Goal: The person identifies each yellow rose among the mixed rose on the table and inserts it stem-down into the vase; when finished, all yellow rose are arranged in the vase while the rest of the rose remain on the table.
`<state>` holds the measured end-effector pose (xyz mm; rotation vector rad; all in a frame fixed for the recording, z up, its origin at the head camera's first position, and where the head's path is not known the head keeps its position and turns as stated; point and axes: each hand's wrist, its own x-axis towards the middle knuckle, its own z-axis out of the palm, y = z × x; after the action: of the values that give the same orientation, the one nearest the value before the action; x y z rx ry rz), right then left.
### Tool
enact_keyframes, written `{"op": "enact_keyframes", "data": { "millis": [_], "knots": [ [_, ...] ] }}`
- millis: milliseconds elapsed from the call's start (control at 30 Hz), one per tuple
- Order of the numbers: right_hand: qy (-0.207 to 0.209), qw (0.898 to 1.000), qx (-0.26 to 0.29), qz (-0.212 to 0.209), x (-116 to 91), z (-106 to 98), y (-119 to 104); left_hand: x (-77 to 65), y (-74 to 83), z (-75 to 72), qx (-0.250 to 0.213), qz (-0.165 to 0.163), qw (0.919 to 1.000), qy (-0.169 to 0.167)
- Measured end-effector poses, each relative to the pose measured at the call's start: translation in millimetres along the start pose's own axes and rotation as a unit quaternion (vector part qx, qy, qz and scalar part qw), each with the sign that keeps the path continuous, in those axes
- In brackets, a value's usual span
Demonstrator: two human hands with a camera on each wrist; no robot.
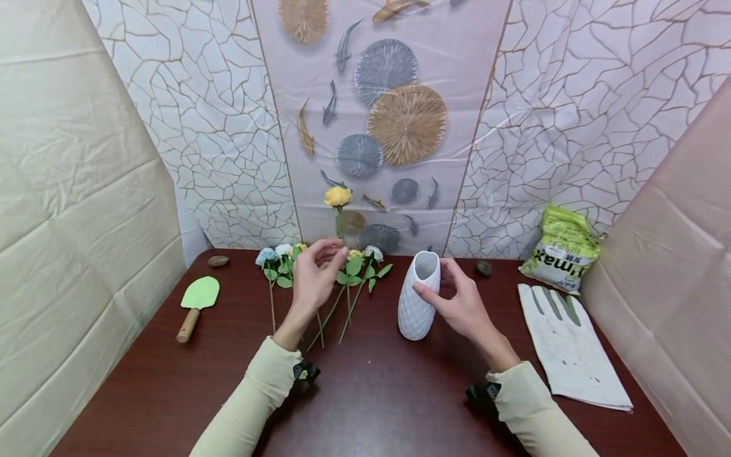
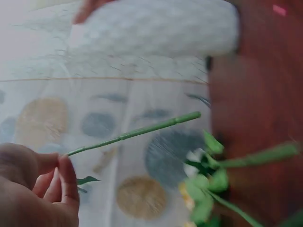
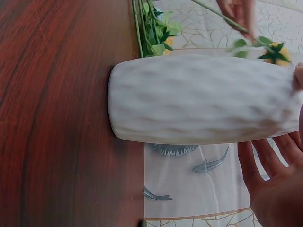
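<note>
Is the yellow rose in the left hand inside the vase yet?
No, the left hand holds the yellow rose apart from the white vase.

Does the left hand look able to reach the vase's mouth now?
Likely yes: the white vase is open at the top, the right hand grips its side, and nothing seems to block the left hand.

Items I log over the head feed:
- Table: dark red-brown, wood-grained.
- Trowel: light green blade, wooden handle, lying at left.
- Stone: brownish, back left edge.
- Second stone: dark, back edge, right of centre.
- Bag: green and white, lettered, back right corner.
- Glove: white, grey-green finger stripes, dark specks, flat before the bag.
- Backdrop: crackle-patterned, fish and discs on its middle panel.
- Drapes: beige, creased, I count one each side.
</note>
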<state>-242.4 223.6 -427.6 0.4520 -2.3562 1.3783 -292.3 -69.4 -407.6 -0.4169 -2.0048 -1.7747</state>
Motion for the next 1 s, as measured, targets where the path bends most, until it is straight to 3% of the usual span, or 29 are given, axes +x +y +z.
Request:
{"op": "enact_keyframes", "data": {
  "millis": [167, 433, 633, 800, 1000],
  "knots": [
    [-0.004, 1.000, 0.001, 0.007, -1, 1, -3, 12.1, 25.6, 19.8, -0.094, 0.023, 0.9938, 0.055],
    [-0.017, 1.000, -0.002, 0.000, -7, -5, -37, 30.3, 62.9, 46.0, -0.204, 0.077, 0.9681, 0.123],
    [-0.009, 1.000, 0.012, -0.008, -5, -5, -37, 34.6, 85.8, 60.4, -0.235, 0.115, 0.9566, 0.129],
    [-0.005, 1.000, 0.017, -0.014, -4, -6, -35, 29.7, 92.0, 75.5, -0.217, 0.124, 0.9640, 0.090],
    [-0.007, 1.000, 0.019, -0.011, -4, -7, -36, 24.3, 84.1, 86.0, -0.173, 0.102, 0.9789, 0.037]
  ]
}}
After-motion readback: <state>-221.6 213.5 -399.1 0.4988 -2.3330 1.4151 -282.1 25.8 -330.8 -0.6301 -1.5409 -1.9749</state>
